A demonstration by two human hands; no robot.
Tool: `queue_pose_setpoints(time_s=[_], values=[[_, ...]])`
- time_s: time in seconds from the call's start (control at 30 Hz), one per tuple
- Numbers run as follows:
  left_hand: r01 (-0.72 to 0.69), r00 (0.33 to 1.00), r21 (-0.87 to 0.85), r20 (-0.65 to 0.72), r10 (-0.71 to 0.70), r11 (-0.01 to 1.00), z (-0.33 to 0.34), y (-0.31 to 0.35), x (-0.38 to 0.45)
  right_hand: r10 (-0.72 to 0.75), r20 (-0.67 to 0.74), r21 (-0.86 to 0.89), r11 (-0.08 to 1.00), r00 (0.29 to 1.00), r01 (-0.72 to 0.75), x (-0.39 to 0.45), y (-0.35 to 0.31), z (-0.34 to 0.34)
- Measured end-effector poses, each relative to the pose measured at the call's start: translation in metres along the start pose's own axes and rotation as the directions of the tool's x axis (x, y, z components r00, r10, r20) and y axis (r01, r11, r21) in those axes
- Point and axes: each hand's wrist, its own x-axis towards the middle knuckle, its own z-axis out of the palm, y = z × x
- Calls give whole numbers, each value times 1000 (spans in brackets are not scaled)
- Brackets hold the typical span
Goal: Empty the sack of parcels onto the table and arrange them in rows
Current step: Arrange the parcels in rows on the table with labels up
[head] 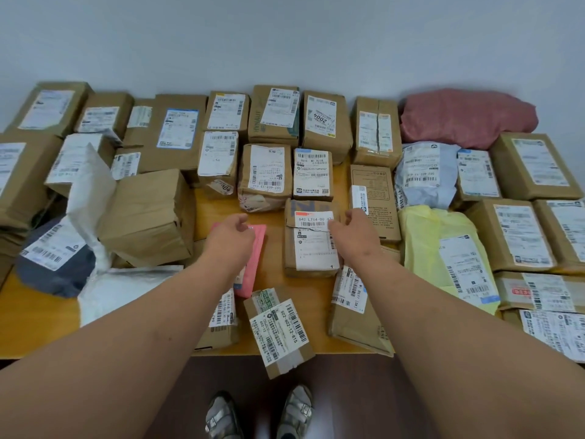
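Note:
Brown cardboard parcels and soft mailers lie in rows across the wooden table [41, 324]. The white woven sack [90, 198] lies crumpled at the left, partly over parcels. My left hand [231, 237] hovers with loosely curled fingers over a flat pink parcel [256, 248] and holds nothing. My right hand [351, 226] reaches to the right edge of a brown box [311, 248] labelled 642 L714, its fingertips at the box's upper right corner. Whether they grip the box is unclear.
A small taped box [280, 331] overhangs the table's front edge. A yellow mailer [440, 248], a grey-blue mailer [424, 175] and a dark red bag [465, 117] lie at the right. A dark grey mailer [57, 258] sits at the left. My feet stand below the table.

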Motion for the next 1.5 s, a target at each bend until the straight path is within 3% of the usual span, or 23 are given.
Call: queue_pose_setpoints(time_s=[0.1, 0.17, 0.3, 0.43, 0.63, 0.73, 0.87, 1.0, 1.03, 1.1, 1.2, 1.27, 1.37, 1.43, 1.5], values=[[-18, 998, 77, -53, 23, 997, -18, -10, -3, -193, -147, -91, 979, 970, 181, -11, -12, 2], [-26, 998, 172, -48, 35, 985, -29, -16, -7, -287, -151, -109, 956, 946, 273, -23, -25, 8], [-10, 1000, 328, 25, 1, 945, -44, -29, -13, -427, 66, -246, 869, 902, 430, -49, -50, 30], [-20, 992, 417, 120, -33, 909, -57, -45, -16, -349, 419, -385, 768, 839, 512, -68, -65, 55], [1, 995, 393, 95, -42, 920, -80, -63, -20, -228, 439, -366, 838, 869, 405, -81, -68, 88], [-82, 992, 344, -66, 111, 935, -102, -68, -23, -189, 382, -252, 920, 904, 299, -84, -80, 101], [-195, 893, 198, -368, 257, 961, -136, -71, -23, -206, 356, -129, 955, 912, 266, -87, -108, 120], [-177, 766, 110, -608, 207, 978, -166, -82, -5, -252, 295, -157, 939, 921, 307, -89, -136, 143], [-129, 768, 85, -621, 154, 988, -173, -85, 0, -276, 269, -156, 933, 923, 324, -89, -142, 149], [-34, 855, 42, -516, 51, 999, -184, -95, 13, -314, 243, -141, 925, 918, 353, -90, -153, 162], [43, 967, -76, -249, -61, 996, -197, -104, 28, -290, 259, -207, 915, 921, 346, -91, -165, 180], [53, 979, -36, -195, -59, 998, -201, -107, 33, -216, 296, -281, 911, 930, 301, -90, -167, 188], [112, 930, -75, -344, -131, 991, -206, -111, 39, -122, 331, -279, 935, 936, 220, -85, -156, 197], [188, 911, -136, -347, -224, 973, -207, -114, 38, -125, 320, -124, 977, 939, 172, -86, -150, 196], [227, 947, -26, -226, -227, 974, -202, -120, 35, -110, 271, 79, 993, 956, 91, -85, -146, 192]])
